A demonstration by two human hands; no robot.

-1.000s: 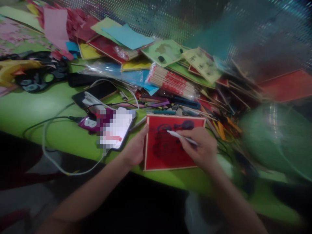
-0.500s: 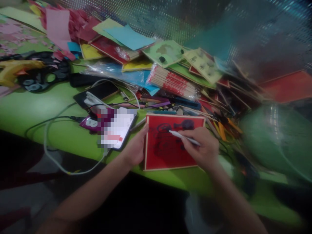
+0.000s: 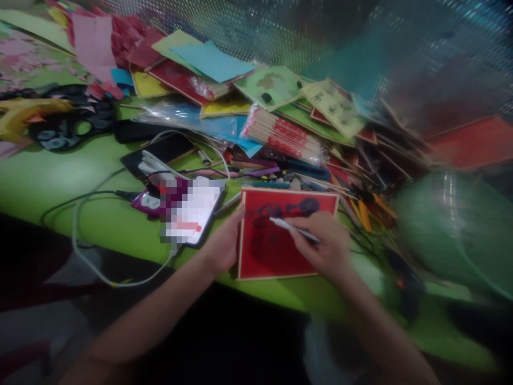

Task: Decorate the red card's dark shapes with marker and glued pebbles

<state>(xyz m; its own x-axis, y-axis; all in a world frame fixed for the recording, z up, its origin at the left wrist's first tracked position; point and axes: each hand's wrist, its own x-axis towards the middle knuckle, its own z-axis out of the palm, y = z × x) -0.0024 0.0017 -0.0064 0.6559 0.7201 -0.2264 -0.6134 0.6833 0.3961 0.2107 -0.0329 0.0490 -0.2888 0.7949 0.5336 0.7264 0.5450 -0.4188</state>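
Observation:
A red board (image 3: pixel 256 264) with pale wooden edging lies on the green table, and dark drawn lines and shapes mark its surface. My left hand (image 3: pixel 224 243) grips the board's left edge, its thumb along the border. In a closed pinch, my right hand (image 3: pixel 326 240) holds a slim white pen (image 3: pixel 286 224) slantwise over the board. The pen's tip is at the drawn lines left of the board's middle; whether it touches cannot be made out. Left of the board, close to my left forearm, lies a lit phone (image 3: pixel 200 208) with a blurred screen.
White and black cables (image 3: pixel 76 240) loop across the table (image 3: pixel 56 182) on the left. A yellow glue gun (image 3: pixel 36 115) rests beyond them. Wrapped sticks (image 3: pixel 284 133), coloured sheets (image 3: pixel 216 60) and tools crowd the back. A large green rounded object (image 3: pixel 457 230) stands at the right.
My right hand and the pen have shifted slightly left and down over the red board. My left hand keeps its hold on the edge.

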